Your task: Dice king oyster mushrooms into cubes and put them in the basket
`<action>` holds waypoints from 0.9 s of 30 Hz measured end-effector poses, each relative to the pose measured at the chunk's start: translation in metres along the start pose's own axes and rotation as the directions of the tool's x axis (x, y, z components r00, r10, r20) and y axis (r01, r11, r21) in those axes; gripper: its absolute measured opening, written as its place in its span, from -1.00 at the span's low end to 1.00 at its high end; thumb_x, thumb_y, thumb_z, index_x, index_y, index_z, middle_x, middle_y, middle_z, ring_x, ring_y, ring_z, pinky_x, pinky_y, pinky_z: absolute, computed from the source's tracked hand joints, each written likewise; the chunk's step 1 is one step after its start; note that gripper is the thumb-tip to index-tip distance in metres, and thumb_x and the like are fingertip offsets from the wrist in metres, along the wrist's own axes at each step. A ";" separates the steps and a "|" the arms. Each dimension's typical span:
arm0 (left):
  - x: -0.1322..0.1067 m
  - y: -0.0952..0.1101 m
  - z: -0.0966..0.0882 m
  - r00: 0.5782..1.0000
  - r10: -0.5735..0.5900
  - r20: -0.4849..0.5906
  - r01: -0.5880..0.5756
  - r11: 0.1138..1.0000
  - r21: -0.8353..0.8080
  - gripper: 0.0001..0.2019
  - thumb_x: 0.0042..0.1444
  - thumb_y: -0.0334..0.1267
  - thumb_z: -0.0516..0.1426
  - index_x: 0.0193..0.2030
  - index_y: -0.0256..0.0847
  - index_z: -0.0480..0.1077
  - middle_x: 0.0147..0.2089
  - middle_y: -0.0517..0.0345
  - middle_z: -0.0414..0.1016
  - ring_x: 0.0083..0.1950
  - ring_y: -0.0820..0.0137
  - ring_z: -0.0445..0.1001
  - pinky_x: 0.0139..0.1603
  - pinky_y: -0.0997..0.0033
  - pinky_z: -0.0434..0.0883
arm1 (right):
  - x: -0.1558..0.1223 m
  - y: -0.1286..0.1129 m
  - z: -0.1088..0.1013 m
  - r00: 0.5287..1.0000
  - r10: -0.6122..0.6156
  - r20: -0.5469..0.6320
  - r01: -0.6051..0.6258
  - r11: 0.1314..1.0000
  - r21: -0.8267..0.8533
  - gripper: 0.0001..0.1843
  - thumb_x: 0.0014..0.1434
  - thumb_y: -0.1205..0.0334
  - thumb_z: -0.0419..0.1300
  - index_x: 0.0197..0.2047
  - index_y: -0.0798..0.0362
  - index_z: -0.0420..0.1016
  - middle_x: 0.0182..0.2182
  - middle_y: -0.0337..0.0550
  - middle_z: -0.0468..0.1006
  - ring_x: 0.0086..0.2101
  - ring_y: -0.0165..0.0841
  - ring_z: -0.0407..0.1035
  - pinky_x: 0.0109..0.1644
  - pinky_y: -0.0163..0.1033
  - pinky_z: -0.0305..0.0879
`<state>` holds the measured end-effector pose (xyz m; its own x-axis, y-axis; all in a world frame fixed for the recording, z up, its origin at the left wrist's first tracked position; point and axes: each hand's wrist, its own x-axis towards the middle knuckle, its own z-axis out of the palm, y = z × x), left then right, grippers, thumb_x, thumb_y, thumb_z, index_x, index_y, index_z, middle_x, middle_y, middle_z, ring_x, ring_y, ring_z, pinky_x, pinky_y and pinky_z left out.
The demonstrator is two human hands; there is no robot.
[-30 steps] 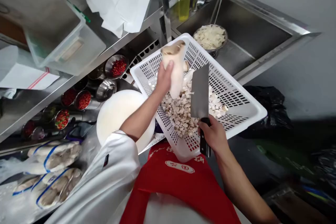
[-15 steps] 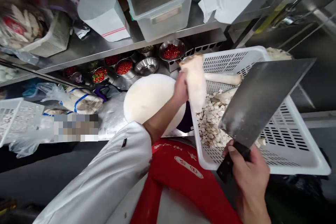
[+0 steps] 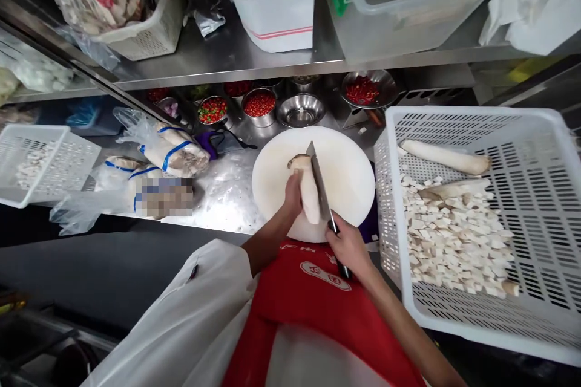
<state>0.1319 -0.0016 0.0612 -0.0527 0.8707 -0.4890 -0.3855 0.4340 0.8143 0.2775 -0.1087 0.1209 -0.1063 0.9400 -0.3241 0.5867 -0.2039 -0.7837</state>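
Observation:
On the round white cutting board (image 3: 272, 157) lies a thick king oyster mushroom (image 3: 309, 193), its brown cap toward the far side. My left hand (image 3: 293, 195) grips it from the left. In my right hand (image 3: 351, 245) is the black handle of a cleaver (image 3: 320, 184), its blade upright on edge along the mushroom's right side. Whether the edge touches the mushroom I cannot tell. To the right, a white perforated basket (image 3: 394, 205) holds diced mushroom (image 3: 454, 236) and a whole mushroom (image 3: 447, 157) near its back wall.
Behind the board stand steel bowls of chopped red chillies (image 3: 259, 103) and an empty steel bowl (image 3: 301, 110). Bagged mushrooms (image 3: 181, 154) and a smaller white basket (image 3: 31, 193) are at left. A steel shelf (image 3: 218, 68) with tubs overhangs the back.
Both hands have come from over the basket to the cutting board, the left bringing the mushroom and the right the cleaver. The blade has turned from broadside to upright. My view has swung left.

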 end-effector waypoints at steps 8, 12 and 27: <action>0.014 0.005 -0.047 0.872 0.486 -0.058 -0.215 0.487 0.846 -0.40 0.16 0.21 0.09 0.11 -0.27 0.34 0.02 -0.26 0.46 0.13 -0.03 0.41 0.18 -0.08 0.29 | 0.023 -0.003 0.013 0.994 -0.078 0.078 0.088 0.987 -0.133 -0.41 0.17 0.29 -0.03 0.28 0.09 0.31 -0.15 -0.04 0.60 -0.15 -0.18 0.48 -0.02 -0.13 0.35; 0.024 0.003 -0.068 0.706 0.691 0.155 -0.421 0.234 0.876 -0.55 0.20 0.05 0.11 0.08 -0.24 0.38 0.18 -0.28 0.35 0.28 0.02 0.28 0.28 -0.07 0.22 | 0.025 0.008 0.019 0.990 -0.105 0.089 0.113 0.990 -0.085 -0.40 0.21 0.25 0.01 0.32 0.05 0.23 0.05 0.01 0.53 0.03 -0.17 0.41 0.13 -0.05 0.30; 0.085 0.033 -0.101 0.437 0.210 0.875 -0.879 -0.108 0.465 -0.53 -0.04 0.25 0.25 -0.21 -0.09 0.50 -0.04 -0.05 0.54 0.07 0.12 0.43 0.06 0.07 0.34 | -0.023 -0.011 0.001 0.981 0.186 0.063 -0.194 0.966 0.170 -0.42 0.37 -0.13 -0.13 0.29 -0.02 0.29 -0.08 0.00 0.60 -0.04 -0.13 0.49 0.08 -0.01 0.35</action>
<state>0.0215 0.0637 0.0150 0.7018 0.6738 0.2312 0.5161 -0.7047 0.4868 0.2723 -0.1286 0.1365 -0.0454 0.8666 -0.4969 0.4511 -0.4261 -0.7842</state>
